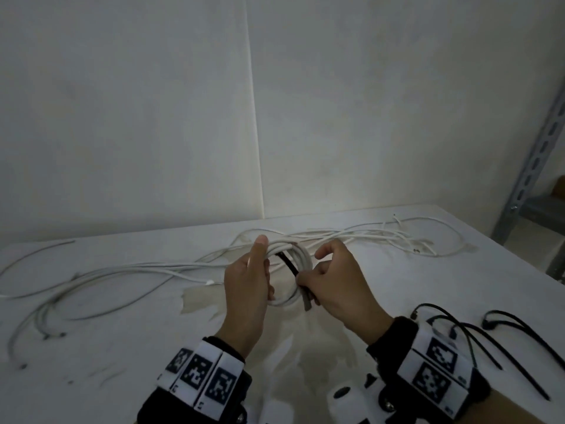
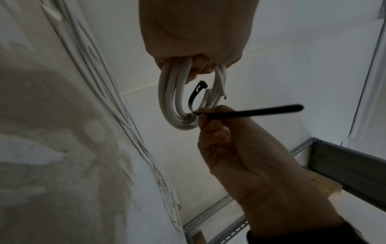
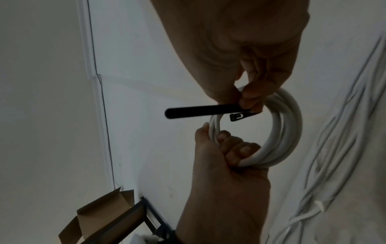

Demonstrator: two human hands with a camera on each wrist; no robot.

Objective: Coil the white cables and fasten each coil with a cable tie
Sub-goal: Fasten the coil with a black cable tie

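We hold 1 white coil [image 1: 290,270], left hand [image 1: 247,286] gripping | 1 black cable tie [image 2: 248,112], right hand [image 1: 336,283] pinching | several loose cables [image 1: 122,270] | 3 spare ties [image 1: 504,341] on table [image 1: 91,377]

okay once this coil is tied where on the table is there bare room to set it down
Bare table lies just below the hands, between the left hand and the right hand, though stained. The far left corner is also free. Crowded: loose white cables across the middle and left, spare black cable ties at the right.
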